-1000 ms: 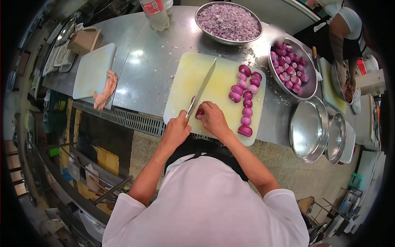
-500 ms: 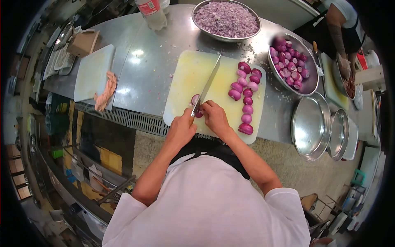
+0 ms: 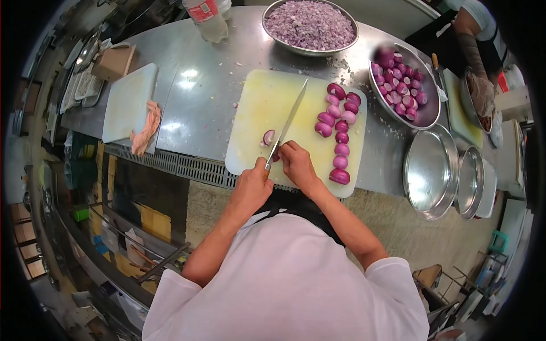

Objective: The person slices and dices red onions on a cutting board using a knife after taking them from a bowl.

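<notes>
Onion (image 3: 276,156), dark purple and partly hidden, sits toward the near edge of the cutting board (image 3: 259,102). The right hand (image 3: 298,166) is beside it, its grip seemingly pinched on the onion at the fingertips, though the contact is mostly covered. The left hand (image 3: 253,184) has its grip clamped around the handle of the knife (image 3: 292,115), whose tip points to the board's far side.

Over the last second the knife has shifted slightly toward the board's right side. A cut piece (image 3: 268,137), largely behind the blade then, now shows in full to the blade's left. That suggests one part has been separated, with cutting of this onion under way. The rows of peeled onions (image 3: 342,149) along the board's right side have stayed put.

Beyond the board, a bowl of chopped onion (image 3: 313,53) stands on the counter (image 3: 193,108). Right of the board are a bowl of onions (image 3: 426,118) and, nearer, two metal pans (image 3: 430,170). Well left of it lies a second board (image 3: 129,102).
</notes>
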### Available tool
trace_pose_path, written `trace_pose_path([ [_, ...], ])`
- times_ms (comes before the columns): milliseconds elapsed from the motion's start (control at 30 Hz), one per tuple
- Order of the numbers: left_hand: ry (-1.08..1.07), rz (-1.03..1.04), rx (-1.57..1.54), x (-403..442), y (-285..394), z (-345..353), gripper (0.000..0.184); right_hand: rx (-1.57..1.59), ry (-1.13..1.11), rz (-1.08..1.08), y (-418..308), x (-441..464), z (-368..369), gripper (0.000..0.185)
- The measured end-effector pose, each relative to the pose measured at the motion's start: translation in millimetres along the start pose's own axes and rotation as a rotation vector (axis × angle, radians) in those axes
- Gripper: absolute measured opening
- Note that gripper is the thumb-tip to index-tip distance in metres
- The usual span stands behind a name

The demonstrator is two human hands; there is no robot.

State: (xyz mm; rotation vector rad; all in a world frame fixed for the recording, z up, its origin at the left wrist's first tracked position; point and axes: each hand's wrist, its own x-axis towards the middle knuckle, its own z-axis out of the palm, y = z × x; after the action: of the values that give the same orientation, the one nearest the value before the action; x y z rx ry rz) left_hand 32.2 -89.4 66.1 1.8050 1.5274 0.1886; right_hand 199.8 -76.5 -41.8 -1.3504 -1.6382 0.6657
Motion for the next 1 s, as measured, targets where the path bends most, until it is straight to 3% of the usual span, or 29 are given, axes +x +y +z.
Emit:
trace_pose_path([
  [200, 0.044, 0.114, -0.035, 31.8, -9.6, 19.9, 0.03, -0.014, -0.014, -0.006, -0.4, -1.3, -3.0, 0.008],
  [333, -0.022, 0.037, 0.004, 7.4, 5.1, -0.1, 0.032, -0.024, 0.006, -0.015, 2.9, -3.2, -0.5, 0.009],
  [500, 0.084, 0.128, -0.024, 33.1, -14.4, 31.0, 0.031, -0.031, 0.005, -0.017, 8.2, -5.3, -0.1, 0.009],
  [667, 0.119, 0.111, -0.08, 24.9, -12.4, -2.3, 0.033, -0.021, 0.02, -0.032, 6.0, -2.5, -0.2, 0.009],
  [700, 0.133, 0.059, -0.099, 19.0, -13.9, -9.7, 0.032, -0.029, 0.01, 0.059, -3.1, 0.6, 1.5, 0.01],
  [767, 0.231, 0.175, -0.102, 22.3, -40.3, -8.5, 0.028, -0.045, 0.015, 0.159, -13.2, 3.0, 7.4, 0.011],
  [833, 0.246, 0.065, -0.1, 30.1, -57.2, -12.7, 0.025, -0.106, 0.013, 0.013, -18.1, 4.1, 13.2, 0.012],
  [867, 0.141, -0.087, -0.123, 33.4, -61.7, -15.7, 0.032, -0.101, -0.044, 0.063, -16.8, 2.9, 15.5, 0.012],
  [1000, 0.116, -0.109, -0.144, 35.7, -76.9, -11.3, 0.033, -0.252, -0.005, 0.077, 1.3, -0.2, -13.0, 0.018],
])
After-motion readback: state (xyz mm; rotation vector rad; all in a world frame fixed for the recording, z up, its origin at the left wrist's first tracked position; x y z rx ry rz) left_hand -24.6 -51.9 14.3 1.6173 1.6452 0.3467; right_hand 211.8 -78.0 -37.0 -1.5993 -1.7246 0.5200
